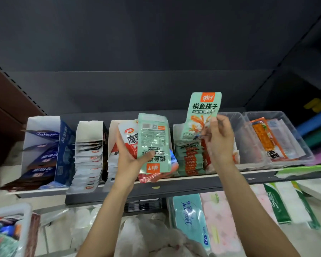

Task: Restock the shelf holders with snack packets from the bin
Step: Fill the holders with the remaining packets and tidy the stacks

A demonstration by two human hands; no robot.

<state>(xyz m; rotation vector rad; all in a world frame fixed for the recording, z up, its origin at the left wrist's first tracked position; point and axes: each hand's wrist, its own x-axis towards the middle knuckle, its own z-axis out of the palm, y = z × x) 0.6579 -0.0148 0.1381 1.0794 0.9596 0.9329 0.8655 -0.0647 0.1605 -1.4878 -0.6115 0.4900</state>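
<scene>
Dark shelf (174,184) mid-restock: right hand (219,141) pinches a green packet (204,112) over its part-filled holder (190,158); left hand (131,154) grips a stack (152,143) still waiting.

I see a dark shelf (183,184) running across the view, its front lip near me. Five holders stand directly on it in a row. At far left is a white and blue carton (60,145) with dark blue packets leaning inside. Just right of it sits a white carton (90,125) stacked with white packets. Next comes a third carton (113,130), mostly hidden, holding red and white packets. Right of the middle is a holder (177,130) filled with mint and orange packets. At far right stand two clear plastic bins (293,138), touching side by side; the right one holds orange packets.
</scene>
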